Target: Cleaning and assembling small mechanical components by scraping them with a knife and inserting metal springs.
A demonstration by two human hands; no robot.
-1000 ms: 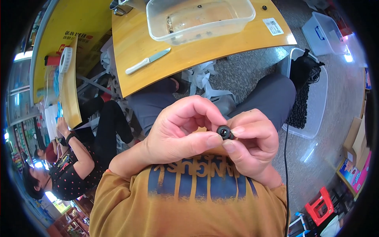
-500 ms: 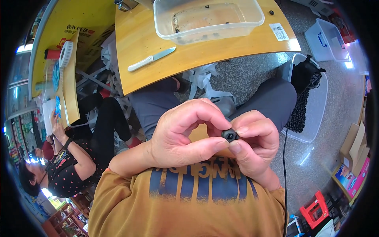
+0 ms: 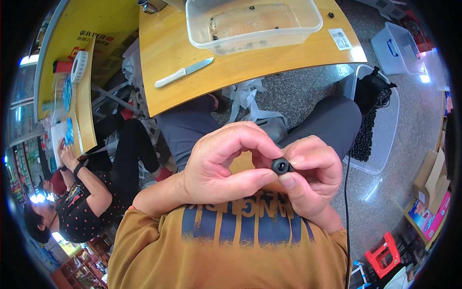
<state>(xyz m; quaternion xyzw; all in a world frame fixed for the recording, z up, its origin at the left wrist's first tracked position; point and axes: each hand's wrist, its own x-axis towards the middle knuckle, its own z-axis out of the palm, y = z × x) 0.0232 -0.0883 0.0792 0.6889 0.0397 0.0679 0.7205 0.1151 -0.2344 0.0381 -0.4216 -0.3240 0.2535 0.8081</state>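
In front of my chest I hold a small, round black part [image 3: 280, 166] with a dark hole in the end facing up. My left hand [image 3: 219, 164] pinches it between forefinger and thumb from the left, its fingers curved in a ring. From the other side my right hand [image 3: 313, 168] grips the same part between thumb and fingers. Its underside is hidden by my fingertips. Beyond my hands, on the wooden table [image 3: 231, 70], lie a knife [image 3: 184, 72] with a white handle and a clear plastic tub [image 3: 252, 45] with a few small black bits in it.
Right of my leg stands a clear bin [image 3: 385, 139] with many black pieces [image 3: 363, 139] and a black bag [image 3: 374, 91]. White strips [image 3: 245, 98] lie under the table. At the left another person [image 3: 91, 192] sits by a side table. A red stool [image 3: 383, 255] stands lower right.
The black part has turned slightly in my fingers, so its hole faces me more squarely. My hands have barely moved. The other person's hands and arm have shifted slightly left.
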